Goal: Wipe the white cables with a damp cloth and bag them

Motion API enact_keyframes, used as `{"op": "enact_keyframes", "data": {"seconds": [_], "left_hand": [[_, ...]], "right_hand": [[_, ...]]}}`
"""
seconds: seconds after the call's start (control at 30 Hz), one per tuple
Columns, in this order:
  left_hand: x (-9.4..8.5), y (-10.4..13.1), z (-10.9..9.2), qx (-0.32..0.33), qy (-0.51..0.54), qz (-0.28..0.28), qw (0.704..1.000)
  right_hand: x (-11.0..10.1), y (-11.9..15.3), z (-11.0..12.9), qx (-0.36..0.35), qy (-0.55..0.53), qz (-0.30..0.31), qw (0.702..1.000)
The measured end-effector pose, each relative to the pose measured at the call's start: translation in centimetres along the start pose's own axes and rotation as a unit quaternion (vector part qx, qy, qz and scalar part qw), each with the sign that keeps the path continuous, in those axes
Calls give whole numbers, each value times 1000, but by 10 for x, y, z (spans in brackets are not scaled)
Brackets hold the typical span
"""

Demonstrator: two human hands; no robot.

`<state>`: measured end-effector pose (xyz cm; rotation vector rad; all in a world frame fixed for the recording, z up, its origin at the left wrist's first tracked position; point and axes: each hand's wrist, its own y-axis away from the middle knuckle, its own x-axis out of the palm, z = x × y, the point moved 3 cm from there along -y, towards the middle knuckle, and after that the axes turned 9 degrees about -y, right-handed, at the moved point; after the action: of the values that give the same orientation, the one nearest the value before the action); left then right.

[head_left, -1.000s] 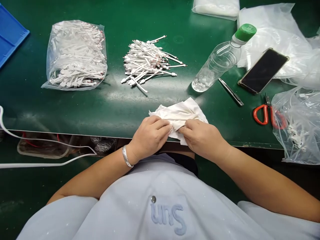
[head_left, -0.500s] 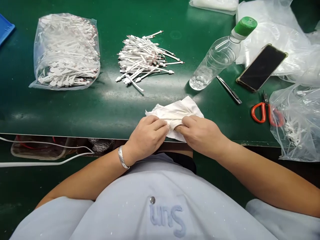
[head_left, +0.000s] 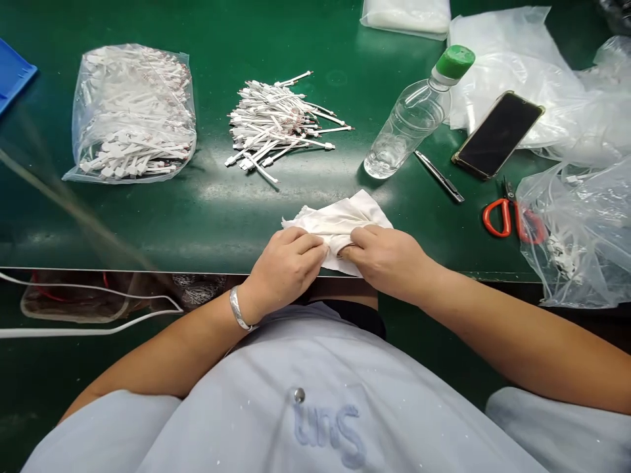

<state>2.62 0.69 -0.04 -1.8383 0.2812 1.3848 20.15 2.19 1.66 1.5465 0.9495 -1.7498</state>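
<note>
A crumpled white cloth lies at the front edge of the green table, with both hands on it. My left hand is closed on the cloth's left part, its fingertips pressed into the folds. My right hand pinches a fold on the other side, its fingers curled and partly covered by the fabric. Whether anything lies inside the folds is hidden. Beyond the cloth is a loose pile of short white cables with connectors. A clear bottle with a green cap stands behind the right hand.
A clear bag packed with white cables lies at the left. To the right are a utility knife, a phone, red-handled scissors and plastic bags. A blue tray shows at the left edge.
The camera view has shifted slightly, so the table items appear moved a little left on the right side. Both hands stay on the cloth in nearly the same pose. A blurred strand now crosses the left.
</note>
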Motion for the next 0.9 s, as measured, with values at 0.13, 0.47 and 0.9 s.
{"op": "enact_keyframes", "data": {"seconds": [0.13,0.47,0.9], "left_hand": [[0,0,0,3,3,-1,1000],[-5,-7,4,-43,67,55,995],[2,-32,10,-27,-19,86,996]], "right_hand": [[-4,8,-4,8,19,17,1000],[-24,85,-21,270,-96,-240,927],[3,105,-22,438,-567,-438,543]]}}
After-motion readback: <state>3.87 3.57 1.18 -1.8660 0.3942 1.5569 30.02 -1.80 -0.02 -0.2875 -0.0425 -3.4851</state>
